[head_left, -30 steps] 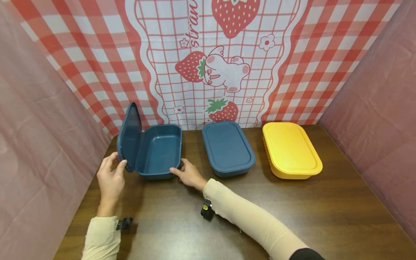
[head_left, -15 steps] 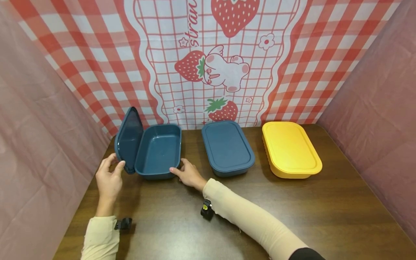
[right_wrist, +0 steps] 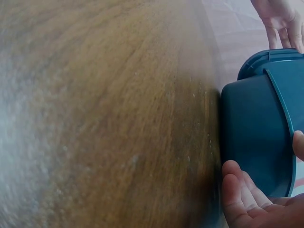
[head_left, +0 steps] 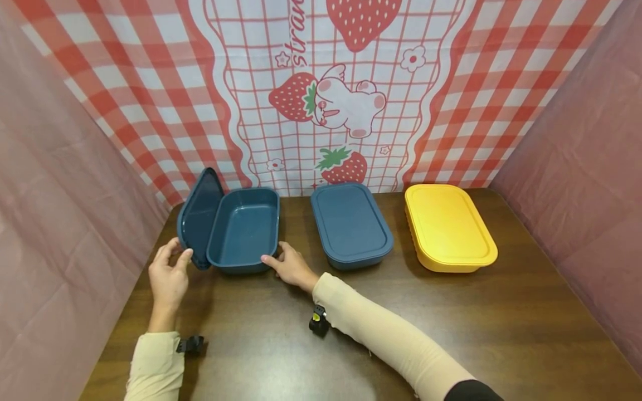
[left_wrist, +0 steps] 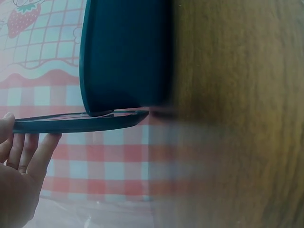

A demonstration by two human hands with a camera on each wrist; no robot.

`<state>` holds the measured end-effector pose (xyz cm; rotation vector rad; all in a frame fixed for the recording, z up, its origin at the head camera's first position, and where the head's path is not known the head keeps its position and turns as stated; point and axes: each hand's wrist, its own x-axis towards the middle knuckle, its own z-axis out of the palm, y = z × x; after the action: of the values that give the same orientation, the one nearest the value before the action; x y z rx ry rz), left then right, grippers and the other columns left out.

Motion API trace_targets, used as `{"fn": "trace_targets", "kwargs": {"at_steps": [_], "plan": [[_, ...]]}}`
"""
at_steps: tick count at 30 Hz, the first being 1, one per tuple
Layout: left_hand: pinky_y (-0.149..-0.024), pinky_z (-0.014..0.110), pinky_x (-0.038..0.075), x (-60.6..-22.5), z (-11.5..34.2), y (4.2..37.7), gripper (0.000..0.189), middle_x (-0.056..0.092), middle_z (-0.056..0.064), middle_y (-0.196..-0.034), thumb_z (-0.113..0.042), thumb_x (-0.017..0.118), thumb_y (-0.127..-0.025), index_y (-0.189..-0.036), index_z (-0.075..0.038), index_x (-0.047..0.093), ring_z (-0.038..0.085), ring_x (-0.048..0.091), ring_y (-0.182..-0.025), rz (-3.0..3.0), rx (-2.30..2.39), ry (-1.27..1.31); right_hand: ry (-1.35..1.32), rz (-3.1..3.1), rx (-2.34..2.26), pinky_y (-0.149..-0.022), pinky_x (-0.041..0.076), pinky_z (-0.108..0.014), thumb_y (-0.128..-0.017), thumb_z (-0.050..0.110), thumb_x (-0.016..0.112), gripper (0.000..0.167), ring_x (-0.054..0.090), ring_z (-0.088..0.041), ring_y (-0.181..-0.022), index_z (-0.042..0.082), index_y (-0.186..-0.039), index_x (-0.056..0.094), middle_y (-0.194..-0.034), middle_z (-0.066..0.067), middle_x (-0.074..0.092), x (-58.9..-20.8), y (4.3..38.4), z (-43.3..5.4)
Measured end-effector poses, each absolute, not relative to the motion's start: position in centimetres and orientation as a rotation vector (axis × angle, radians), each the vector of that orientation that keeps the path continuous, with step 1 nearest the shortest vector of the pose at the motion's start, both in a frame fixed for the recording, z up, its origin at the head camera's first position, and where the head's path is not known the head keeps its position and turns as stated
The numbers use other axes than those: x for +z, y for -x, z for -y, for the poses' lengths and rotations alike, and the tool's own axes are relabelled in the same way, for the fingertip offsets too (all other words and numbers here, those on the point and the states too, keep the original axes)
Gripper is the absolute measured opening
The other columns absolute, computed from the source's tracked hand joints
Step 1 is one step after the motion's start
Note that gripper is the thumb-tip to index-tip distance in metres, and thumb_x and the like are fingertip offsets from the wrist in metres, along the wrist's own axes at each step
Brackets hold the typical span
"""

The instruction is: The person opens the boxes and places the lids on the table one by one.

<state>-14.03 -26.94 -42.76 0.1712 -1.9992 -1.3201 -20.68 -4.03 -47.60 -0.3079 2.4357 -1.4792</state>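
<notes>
At the left of the table, a dark blue lidded box (head_left: pixel 246 234) stands with its inside bare and its lid (head_left: pixel 200 214) raised along the left side, leaning outward. My left hand (head_left: pixel 169 278) pinches the lid's near outer edge; in the left wrist view the thumb lies above the lid (left_wrist: pixel 85 124) and the fingers beneath it. My right hand (head_left: pixel 293 268) holds the box's near right corner. In the right wrist view its thumb (right_wrist: pixel 299 145) touches the rim while the fingers (right_wrist: pixel 232 190) lie along the outer wall.
A closed blue box (head_left: pixel 351 225) stands mid-table, and a closed yellow box (head_left: pixel 451 228) is to its right. Behind them hangs a checked strawberry curtain (head_left: pixel 346 106). Pink cloth hangs at both sides of the wooden table (head_left: pixel 401 301).
The blue lid has tipped a little farther outward to the left, its top edge dropping, with my left hand following it. My right hand has kept its hold on the corner.
</notes>
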Motion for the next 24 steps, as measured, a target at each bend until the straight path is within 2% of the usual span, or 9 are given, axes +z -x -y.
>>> {"fn": "trace_targets", "kwargs": {"at_steps": [5,11,24], "plan": [[-0.066,0.001,0.046,-44.4,28.0,14.9,0.028,0.051,-0.027,-0.084,0.011,0.067,-0.084,-0.111,0.018,0.063,-0.011,0.05,-0.084,1.999,-1.326,-0.187,0.306,-2.433,-1.476,-0.065,0.049,-0.025,-0.093,0.038,0.064,0.073,0.059,-0.011,-0.058,-0.005,-0.145,0.035,-0.086,-0.012,0.069,-47.5,20.9,4.1],[-0.065,0.002,0.045,-44.6,28.1,14.8,0.027,0.052,-0.023,-0.084,0.008,0.068,-0.085,-0.111,0.014,0.065,-0.01,0.052,-0.08,2.014,-1.325,-0.21,0.301,-2.438,-1.471,-0.064,0.048,-0.024,-0.093,0.037,0.064,0.073,0.058,-0.01,-0.057,-0.005,-0.145,0.036,-0.085,-0.012,0.069,-47.5,20.9,4.1],[-0.064,0.001,0.045,-45.1,28.2,14.6,0.028,0.05,-0.024,-0.085,0.01,0.067,-0.085,-0.112,0.015,0.063,-0.014,0.051,-0.078,2.05,-1.3,-0.223,0.296,-2.432,-1.469,-0.064,0.048,-0.024,-0.094,0.038,0.064,0.074,0.059,-0.012,-0.06,-0.005,-0.145,0.035,-0.086,-0.012,0.069,-47.6,20.6,4.1]]}}
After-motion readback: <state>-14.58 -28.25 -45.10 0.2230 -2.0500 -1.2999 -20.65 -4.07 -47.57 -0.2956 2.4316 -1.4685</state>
